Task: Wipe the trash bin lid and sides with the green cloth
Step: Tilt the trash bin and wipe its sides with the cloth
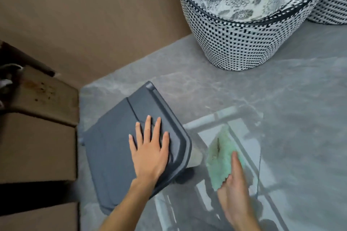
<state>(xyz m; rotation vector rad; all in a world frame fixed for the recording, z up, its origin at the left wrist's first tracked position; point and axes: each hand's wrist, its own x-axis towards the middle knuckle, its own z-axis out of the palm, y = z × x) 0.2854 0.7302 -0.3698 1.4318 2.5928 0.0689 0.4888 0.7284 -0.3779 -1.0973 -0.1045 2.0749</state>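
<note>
The trash bin (120,148) sits on the grey floor (281,99), close to the brown wall (93,15). Its dark grey lid (112,155) is shut, so nobody can see what is inside. The left hand (150,154) lies flat on the lid with its fingers (148,127) spread out and grasping nothing; it looks like it is holding the bin steady. The green cloth (221,159) is just to the right of the bin, beside its pale side. The right hand (234,189) has the cloth by its near edge, with one finger stretched out over it. This part is blurry, so how tight the hold is cannot be told.

The step in hand seems to be wiping the bin's right side, or bringing the cloth up to it. Next, the cloth needs to press flat on the bin and rub along it, while the left hand keeps the bin from sliding.

Farther off stands a big black and white woven basket (244,43). It has a flowery lining and looks empty. A second basket (334,5) peeks in at the right edge.
</note>
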